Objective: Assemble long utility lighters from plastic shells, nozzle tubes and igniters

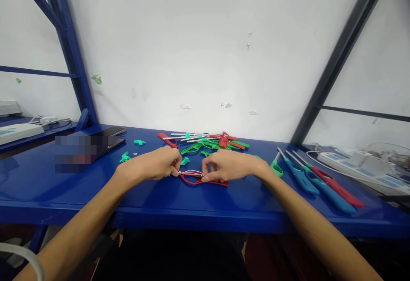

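Observation:
A red lighter shell half (pixel 191 182) lies on the blue table in front of me, its handle to the right, with thin white wire along its upper side. My left hand (pixel 162 163) is closed in a pinch on the metal end of the lighter at its left. My right hand (pixel 226 165) bends over the shell, thumb and forefinger pinched at its middle; the fingers hide what sits there. Beside my left fingertips lies a green trigger piece (pixel 185 161). Behind both hands is a pile of green shell halves (pixel 192 147), red shell parts (pixel 224 140) and metal tubes (pixel 184 135).
Several whole stick lighters, such as a blue one (pixel 301 176) and a red one (pixel 336 187), lie at the right. More green pieces (pixel 124 157) and a dark phone (pixel 109 131) are at the left. A white power strip (pixel 361 168) stands beyond the right frame post.

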Demonstrator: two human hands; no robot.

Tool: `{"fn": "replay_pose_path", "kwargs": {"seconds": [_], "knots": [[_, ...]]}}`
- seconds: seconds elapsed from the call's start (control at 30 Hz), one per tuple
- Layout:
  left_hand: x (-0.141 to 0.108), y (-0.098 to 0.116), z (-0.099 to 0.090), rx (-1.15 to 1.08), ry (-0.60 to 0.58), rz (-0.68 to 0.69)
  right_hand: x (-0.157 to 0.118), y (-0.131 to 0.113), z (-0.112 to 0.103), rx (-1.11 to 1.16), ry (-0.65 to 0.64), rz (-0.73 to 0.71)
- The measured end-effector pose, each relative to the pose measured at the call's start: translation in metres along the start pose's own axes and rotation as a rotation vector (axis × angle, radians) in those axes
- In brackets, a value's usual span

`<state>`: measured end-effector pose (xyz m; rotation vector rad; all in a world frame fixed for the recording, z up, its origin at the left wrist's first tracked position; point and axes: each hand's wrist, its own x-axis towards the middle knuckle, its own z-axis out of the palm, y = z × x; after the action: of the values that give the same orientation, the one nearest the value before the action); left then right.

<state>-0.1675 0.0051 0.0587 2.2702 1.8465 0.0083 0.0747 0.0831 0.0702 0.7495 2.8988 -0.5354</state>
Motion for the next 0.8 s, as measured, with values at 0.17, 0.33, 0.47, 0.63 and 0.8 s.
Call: {"fn": "replay_pose_path", "kwargs": {"seconds": [0.17, 0.33, 0.47, 0.63, 0.8], "knots": [[0.0, 0.001, 0.0, 0.003, -0.008, -0.001, 0.005, 0.002, 0.002, -0.022, 0.009, 0.017], [0.001, 0.0, 0.0, 0.0, -0.018, -0.016, 0.007, 0.002, 0.002, 0.079, -0.064, 0.053], [0.002, -0.001, 0.001, 0.007, -0.015, -0.011, 0.008, 0.003, 0.0, 0.157, -0.116, 0.085], [0.0, -0.006, 0.002, 0.043, 0.003, 0.035, 0.009, 0.004, 0.0, 0.181, -0.112, 0.098], [-0.007, 0.007, 0.0, 0.102, 0.114, 0.098, 0.009, 0.004, 0.0, 0.172, -0.107, 0.102]]}}
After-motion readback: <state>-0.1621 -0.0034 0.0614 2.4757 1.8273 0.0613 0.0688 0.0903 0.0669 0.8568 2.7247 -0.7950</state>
